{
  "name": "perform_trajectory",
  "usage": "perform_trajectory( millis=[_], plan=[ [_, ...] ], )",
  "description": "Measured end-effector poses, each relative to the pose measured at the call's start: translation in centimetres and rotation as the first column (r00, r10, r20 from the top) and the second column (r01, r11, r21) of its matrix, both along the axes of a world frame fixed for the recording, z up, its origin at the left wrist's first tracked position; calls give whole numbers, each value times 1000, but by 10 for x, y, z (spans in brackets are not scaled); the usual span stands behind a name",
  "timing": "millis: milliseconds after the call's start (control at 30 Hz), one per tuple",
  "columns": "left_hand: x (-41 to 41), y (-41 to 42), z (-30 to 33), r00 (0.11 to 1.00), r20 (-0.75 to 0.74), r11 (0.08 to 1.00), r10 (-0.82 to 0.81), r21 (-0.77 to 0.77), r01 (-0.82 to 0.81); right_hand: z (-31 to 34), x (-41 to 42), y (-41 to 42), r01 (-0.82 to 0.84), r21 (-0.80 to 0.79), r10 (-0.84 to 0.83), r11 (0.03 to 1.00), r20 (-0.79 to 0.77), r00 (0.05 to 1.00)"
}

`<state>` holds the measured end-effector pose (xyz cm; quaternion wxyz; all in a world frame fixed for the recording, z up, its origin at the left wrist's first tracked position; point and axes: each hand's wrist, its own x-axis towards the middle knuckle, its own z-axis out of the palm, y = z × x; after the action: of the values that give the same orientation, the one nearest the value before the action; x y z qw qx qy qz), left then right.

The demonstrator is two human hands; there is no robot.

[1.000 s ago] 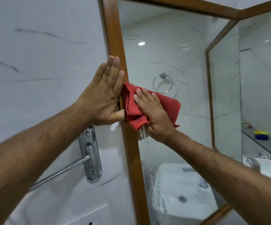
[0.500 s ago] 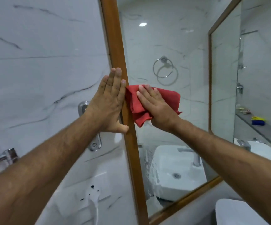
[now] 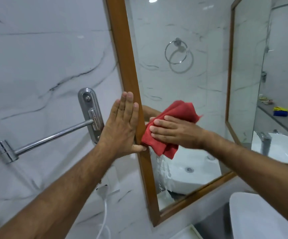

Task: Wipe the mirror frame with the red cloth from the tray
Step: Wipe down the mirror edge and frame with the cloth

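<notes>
The mirror's brown wooden frame (image 3: 122, 49) runs down the middle of the view and turns along the bottom at the lower right. A crumpled red cloth (image 3: 177, 111) is pressed against the glass right beside the left frame rail, its left edge touching the wood. My right hand (image 3: 176, 131) lies flat on the cloth, fingers pointing left toward the rail. My left hand (image 3: 122, 126) is flat on the wall tile against the rail's outer edge, fingers up, thumb hooked over the wood below the cloth.
A chrome towel bar (image 3: 50, 135) with its wall mount (image 3: 90, 111) sticks out just left of my left hand. A white socket with a cord (image 3: 105, 192) sits below. A white basin (image 3: 260, 216) is at the lower right. The wall is white marble tile.
Both hands and the red cloth have slid down the left frame rail, from level with the towel ring's reflection to beside the towel bar mount. The view has tilted down.
</notes>
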<state>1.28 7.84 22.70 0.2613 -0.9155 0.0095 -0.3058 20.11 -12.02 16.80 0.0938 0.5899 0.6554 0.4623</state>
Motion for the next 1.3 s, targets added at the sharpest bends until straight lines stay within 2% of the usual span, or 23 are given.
perform_trajectory(
  millis=[67, 133, 233, 300, 367, 500, 567, 633, 700, 767, 833, 900, 967, 1067, 1133, 1200, 1233, 1300],
  plan=[
    [2, 4, -11, 996, 53, 997, -70, 20, 69, 17, 4, -4, 16, -10, -16, 1000, 28, 999],
    [5, 10, -23, 987, 85, 991, -136, 29, 134, 8, -5, 7, 20, 168, -2, 986, -107, 994],
    [14, 18, -36, 965, 125, 973, -230, 27, 228, -33, -34, 42, 81, 495, 122, 865, -364, 924],
    [21, 23, -42, 953, 147, 964, -267, 60, 260, -67, -40, 51, 75, 540, 176, 838, -397, 901],
    [27, 28, -46, 945, 155, 956, -289, 91, 278, -105, -31, 43, 34, 472, 153, 881, -352, 924],
    [30, 35, -48, 942, 178, 952, -285, 165, 257, -160, -20, 15, 42, 172, 4, 984, -259, 966],
    [27, 31, -50, 946, 169, 953, -276, 174, 247, -154, -12, 4, 49, -53, -58, 997, -185, 981],
    [20, 25, -56, 955, 139, 960, -262, 139, 243, -127, 1, -11, 54, -258, -69, 965, -49, 996],
    [17, 21, -71, 962, 127, 968, -242, 98, 230, -99, 15, -22, 78, -304, -69, 950, 40, 997],
    [17, 20, -89, 964, 144, 973, -226, 80, 216, -89, 19, -24, 78, -183, -80, 980, -4, 997],
    [19, 19, -105, 963, 174, 978, -205, 67, 196, -107, 7, -15, 85, 32, -79, 996, -149, 986],
    [21, 21, -114, 959, 203, 980, -198, 64, 188, -148, -16, 7, 151, 244, -65, 958, -328, 943],
    [26, 23, -119, 959, 210, 982, -189, 72, 177, -195, -35, 27, 188, 323, -48, 928, -395, 917],
    [27, 25, -120, 966, 194, 985, -169, 74, 158, -255, -46, 23, 177, 178, -92, 968, -405, 910],
    [24, 24, -118, 972, 185, 988, -144, 75, 132, -269, -46, 4, 177, -84, -195, 981, -381, 904],
    [21, 19, -116, 974, 180, 990, -136, 51, 129, -268, -39, -17, 154, -382, -267, 911, -262, 927],
    [19, 17, -116, 972, 189, 990, -139, 34, 135, -263, -34, -26, 173, -478, -296, 861, -196, 935],
    [19, 13, -122, 968, 209, 989, -142, -9, 147, -243, -22, -39, 236, -499, -359, 834, -166, 918]
  ],
)
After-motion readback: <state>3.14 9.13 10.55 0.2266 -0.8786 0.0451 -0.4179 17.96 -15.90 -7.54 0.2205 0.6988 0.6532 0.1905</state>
